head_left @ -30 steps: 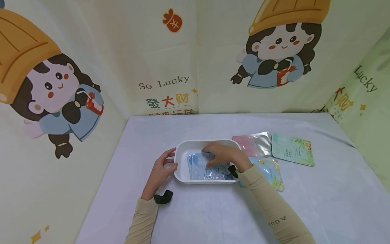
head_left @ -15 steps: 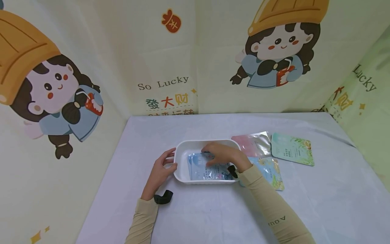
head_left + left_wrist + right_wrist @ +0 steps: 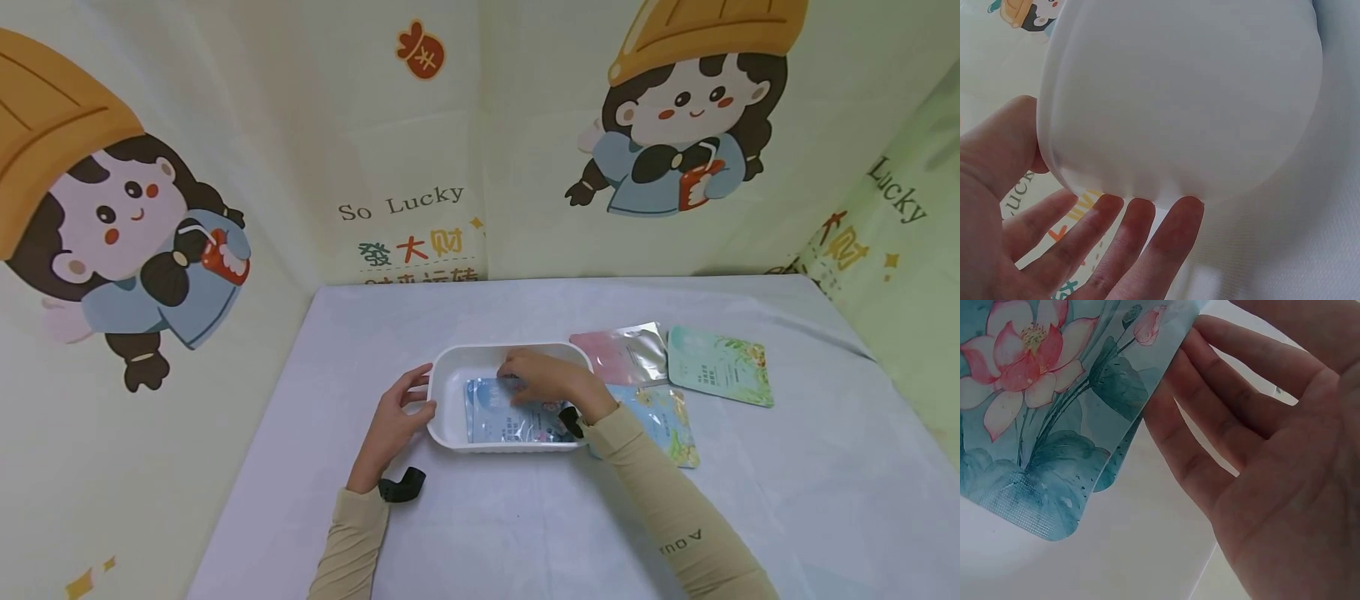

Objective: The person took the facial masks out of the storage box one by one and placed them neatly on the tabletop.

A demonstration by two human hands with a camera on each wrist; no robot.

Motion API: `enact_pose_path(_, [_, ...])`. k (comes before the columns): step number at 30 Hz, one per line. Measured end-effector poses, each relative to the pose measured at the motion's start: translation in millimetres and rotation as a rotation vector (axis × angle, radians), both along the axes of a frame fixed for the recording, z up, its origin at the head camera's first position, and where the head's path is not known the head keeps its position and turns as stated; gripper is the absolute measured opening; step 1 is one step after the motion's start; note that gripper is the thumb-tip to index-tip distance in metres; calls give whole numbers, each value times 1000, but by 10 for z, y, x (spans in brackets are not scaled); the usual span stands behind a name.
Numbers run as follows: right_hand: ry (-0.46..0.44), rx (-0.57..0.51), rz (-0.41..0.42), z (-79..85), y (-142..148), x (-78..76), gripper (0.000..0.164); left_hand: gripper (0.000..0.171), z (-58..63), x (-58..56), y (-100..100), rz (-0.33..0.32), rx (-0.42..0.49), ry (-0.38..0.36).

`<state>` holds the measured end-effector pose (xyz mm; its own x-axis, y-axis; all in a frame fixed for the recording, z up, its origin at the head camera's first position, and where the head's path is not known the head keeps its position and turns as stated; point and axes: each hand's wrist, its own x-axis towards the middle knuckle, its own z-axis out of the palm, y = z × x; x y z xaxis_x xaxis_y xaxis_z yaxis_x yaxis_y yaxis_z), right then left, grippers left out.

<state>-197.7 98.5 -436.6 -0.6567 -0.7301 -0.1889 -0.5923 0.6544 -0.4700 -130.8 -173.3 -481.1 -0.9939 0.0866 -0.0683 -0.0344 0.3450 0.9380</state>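
Note:
A white plastic tray point(image 3: 447, 417) stands on the table, holding a pair of overlapping blue sheet-mask sachets point(image 3: 491, 417). My left hand point(image 3: 390, 429) grips the tray's left end, fingertips on the outer wall and thumb at the rim. Reaching in from the right, my right hand point(image 3: 551, 379) holds the sachets, thumb over them and fingers at their far edge. In the right wrist view the lotus-printed sachet point(image 3: 1029, 381) shows close up, with fingers point(image 3: 1179, 447) at and behind its edge; the thumb's contact there is out of sight.
Right of the tray lie a pink-and-silver sachet point(image 3: 622, 352), a green sachet point(image 3: 720, 367) and a blue-and-yellow sachet point(image 3: 667, 425), partly covered by the right forearm. A white cloth covers the table point(image 3: 480, 517). A printed curtain point(image 3: 525, 233) hangs behind.
The blue sachets in the tray have shifted very slightly to the right, with my right hand moving a little along with them. My left hand and the tray stay in place.

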Motion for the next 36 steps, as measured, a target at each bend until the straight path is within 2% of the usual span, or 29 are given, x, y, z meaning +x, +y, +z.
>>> enact_pose_path(10, [18, -45, 0, 34, 0, 13, 34, 59, 13, 7, 0, 7, -6, -11])
enact_pose_path(16, [19, -31, -7, 29, -11, 20, 33, 59, 16, 8, 2, 9, -9, -13])
enact_pose_path(22, [39, -53, 27, 33, -24, 4, 24, 59, 27, 9, 3, 5, 0, -13])
enact_pose_path(28, [-41, -69, -7, 22, -3, -39, 25, 59, 38, 1, 4, 8, -6, -20])
enact_pose_path(36, [-99, -24, -47, -4, 16, -78, 24, 59, 30, -13, 2, 8, -9, -22])
